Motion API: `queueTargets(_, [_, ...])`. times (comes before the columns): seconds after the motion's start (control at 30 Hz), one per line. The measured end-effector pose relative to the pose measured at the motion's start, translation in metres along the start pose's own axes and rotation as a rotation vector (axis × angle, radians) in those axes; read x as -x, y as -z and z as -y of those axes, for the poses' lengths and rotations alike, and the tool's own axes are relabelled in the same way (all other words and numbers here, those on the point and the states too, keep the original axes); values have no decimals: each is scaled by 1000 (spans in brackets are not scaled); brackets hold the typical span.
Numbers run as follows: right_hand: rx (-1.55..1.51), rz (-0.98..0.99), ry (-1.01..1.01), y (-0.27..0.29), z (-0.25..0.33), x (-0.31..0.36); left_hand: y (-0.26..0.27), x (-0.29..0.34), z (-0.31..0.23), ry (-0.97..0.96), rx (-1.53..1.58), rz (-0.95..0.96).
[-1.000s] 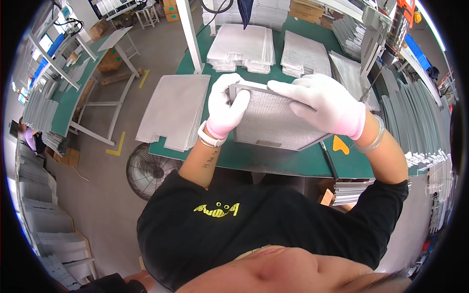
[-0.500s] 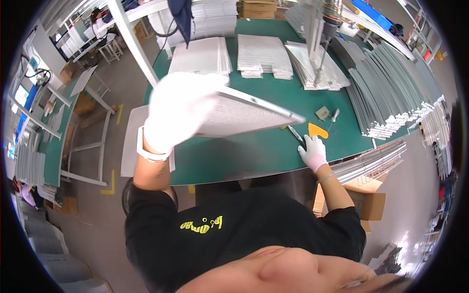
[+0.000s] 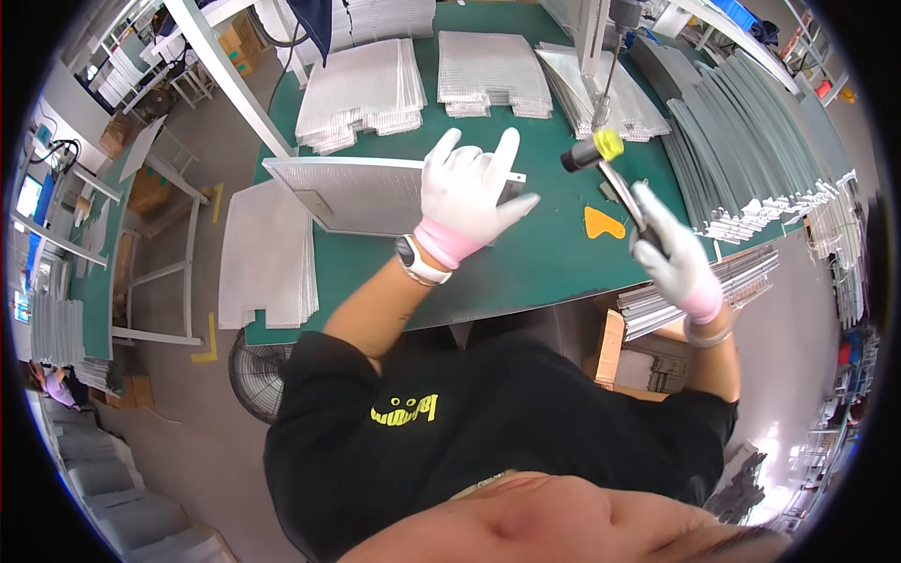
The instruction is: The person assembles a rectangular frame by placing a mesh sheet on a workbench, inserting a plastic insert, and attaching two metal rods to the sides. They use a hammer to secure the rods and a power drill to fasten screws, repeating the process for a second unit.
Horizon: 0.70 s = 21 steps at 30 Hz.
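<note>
A flat silver-framed panel with a mesh-like face stands on its edge on the green table. My left hand, in a white glove with a pink cuff, is in front of the panel's right part with its fingers spread. Whether the palm touches the frame is hidden. My right hand, gloved too, is closed around the handle of a mallet with a black and yellow head. The mallet is raised above the table, head to the left. Below it lies an orange scraper-like piece.
Stacks of notched mesh sheets lie at the far left, far middle and left edge. Grey strips are piled at the right. A hanging power driver and a white post rise over the table.
The panel has come down from tilted in my left hand to standing on the table. My left fingers have spread. My right hand has picked the mallet up off the table.
</note>
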State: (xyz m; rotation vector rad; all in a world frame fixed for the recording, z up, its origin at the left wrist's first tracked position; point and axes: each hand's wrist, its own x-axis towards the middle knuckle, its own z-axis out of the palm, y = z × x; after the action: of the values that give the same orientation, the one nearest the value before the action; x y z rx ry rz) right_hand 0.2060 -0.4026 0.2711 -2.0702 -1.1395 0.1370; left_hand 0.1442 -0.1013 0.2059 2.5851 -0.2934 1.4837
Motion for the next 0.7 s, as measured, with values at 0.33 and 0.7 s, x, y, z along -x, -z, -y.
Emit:
queueTargets(0.33, [553, 60, 315, -4, 23, -41, -19, -2, -5, 137, -83, -98])
queueTargets(0.7, [478, -20, 205, 9, 45, -46, -14, -6, -1, 162, -101, -21])
